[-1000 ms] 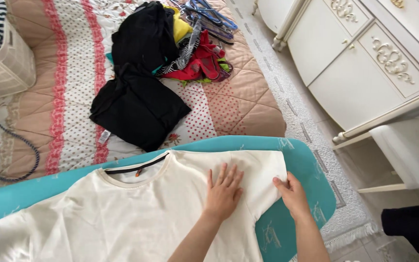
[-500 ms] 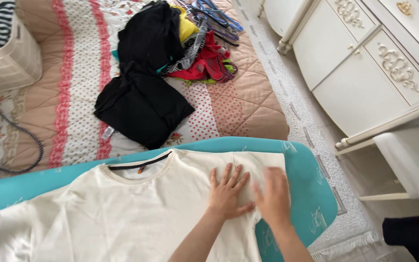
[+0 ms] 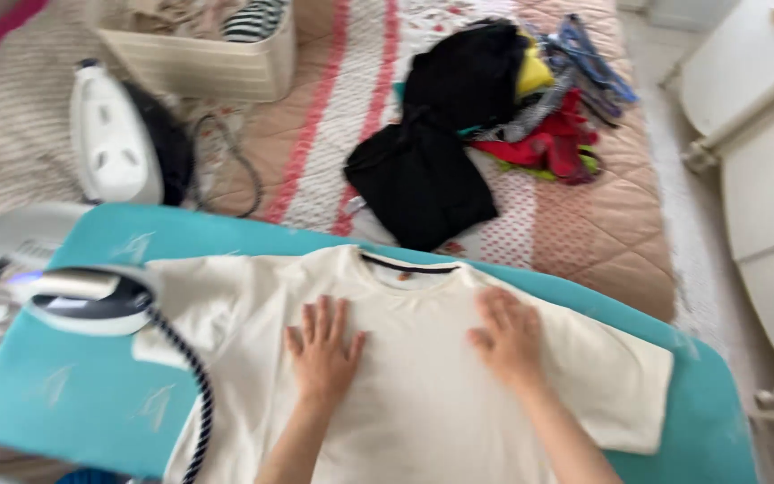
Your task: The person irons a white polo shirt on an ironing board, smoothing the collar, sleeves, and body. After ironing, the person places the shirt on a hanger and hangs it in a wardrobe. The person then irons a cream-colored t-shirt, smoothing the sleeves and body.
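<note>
Head view. A cream T-shirt (image 3: 423, 376) lies face up on the teal ironing board (image 3: 91, 394), collar toward the bed (image 3: 602, 224) beyond the board. This shirt serves as the landmark below.

The left hand (image 3: 322, 348) lies flat on the shirt's chest, left of the collar line, fingers spread apart, palm down, gripping nothing. The right hand (image 3: 508, 336) lies flat on the shirt just right of the collar, fingers loosely together, also gripping nothing. The frame is blurred, so fine creases under the palms cannot be made out.

An iron (image 3: 91, 300) rests on the board at the shirt's left sleeve, its braided cord (image 3: 192, 385) trailing across the shirt's left edge. Beyond the shirt, on the bed, lie a folded black garment (image 3: 418, 184), a heap of coloured clothes (image 3: 548, 116), a white steam unit (image 3: 109, 134) and a cream basket (image 3: 199, 58).

Procedure, as judged from this layout: keep both palms flat and press outward from the collar line toward the sleeves, with even pressure. Keep the cord off the fabric; it looks likely to drag in new wrinkles. Square the sleeves to the board.
</note>
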